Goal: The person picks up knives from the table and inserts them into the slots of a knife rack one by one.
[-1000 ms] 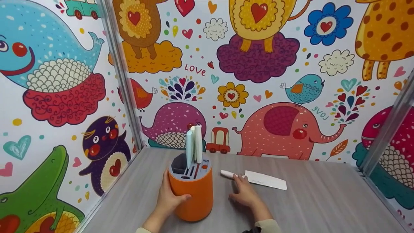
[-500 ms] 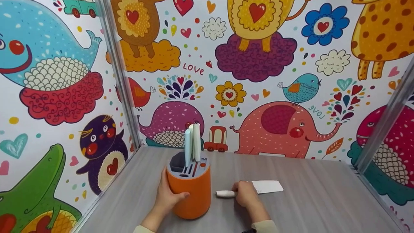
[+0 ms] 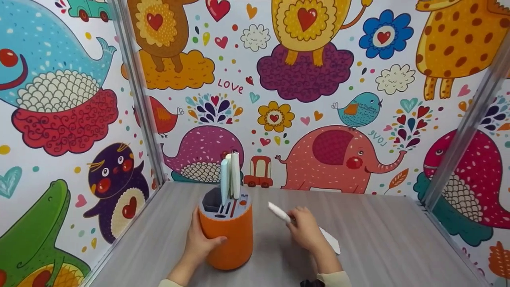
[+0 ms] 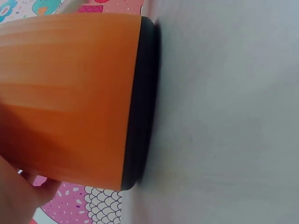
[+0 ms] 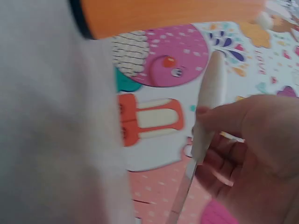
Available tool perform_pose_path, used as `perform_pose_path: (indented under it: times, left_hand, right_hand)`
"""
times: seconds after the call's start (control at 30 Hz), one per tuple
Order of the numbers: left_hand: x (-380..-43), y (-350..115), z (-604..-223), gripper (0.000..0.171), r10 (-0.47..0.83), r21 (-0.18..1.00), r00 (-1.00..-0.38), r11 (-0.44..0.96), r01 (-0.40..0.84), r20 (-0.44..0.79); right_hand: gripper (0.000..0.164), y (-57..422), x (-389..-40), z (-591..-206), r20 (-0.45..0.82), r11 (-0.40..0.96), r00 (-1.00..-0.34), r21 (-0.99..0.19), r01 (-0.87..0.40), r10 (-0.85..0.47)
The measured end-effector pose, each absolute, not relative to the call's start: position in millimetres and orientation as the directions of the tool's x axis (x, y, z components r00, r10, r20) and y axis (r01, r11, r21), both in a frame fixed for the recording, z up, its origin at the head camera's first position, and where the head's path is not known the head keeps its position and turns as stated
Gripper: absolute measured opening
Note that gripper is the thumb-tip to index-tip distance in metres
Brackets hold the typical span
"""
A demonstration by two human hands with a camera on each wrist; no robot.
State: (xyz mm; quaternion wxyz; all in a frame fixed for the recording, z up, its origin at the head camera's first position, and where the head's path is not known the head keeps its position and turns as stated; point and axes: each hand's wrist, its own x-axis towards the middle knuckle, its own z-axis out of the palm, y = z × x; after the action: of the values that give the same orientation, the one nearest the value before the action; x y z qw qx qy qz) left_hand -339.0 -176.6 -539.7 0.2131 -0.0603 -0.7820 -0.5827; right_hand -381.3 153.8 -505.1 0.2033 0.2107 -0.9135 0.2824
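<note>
My left hand [image 3: 198, 242] holds the side of an orange knife block [image 3: 228, 241], thumb across its front. The block stands upright on the table, its grey slotted top carrying several pale-handled knives [image 3: 235, 175]. To the right, my right hand [image 3: 310, 232] grips a white kitchen knife with a broad blade [image 3: 331, 241] by its handle, tilted with the handle end up and away from the block. Part of the blade is hidden behind that hand. In the right wrist view, thumb and fingers pinch the lower part of the white handle [image 5: 213, 86].
A grey wood-grain table [image 3: 378, 239] lies under everything. Walls with printed cartoon animals [image 3: 330, 155] enclose it at the back and sides, with metal posts [image 3: 139, 95] at the corners. Slots and a larger dark compartment [image 3: 212, 201] open in the block's top.
My right hand has gone from touching the flat-lying knife to gripping it, and has lifted and turned it so the handle points up. My left hand stays on the block.
</note>
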Motion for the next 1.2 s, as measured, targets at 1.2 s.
perform_pose_path:
  times: [1.2]
  left_hand:
    - [-291, -119, -428, 0.067, -0.269, 0.512, -0.467, 0.668, 0.54, 0.842]
  right_hand:
    - [0.023, 128, -321, -430, 0.542, 0.191, -0.831, -0.809, -0.556, -0.126]
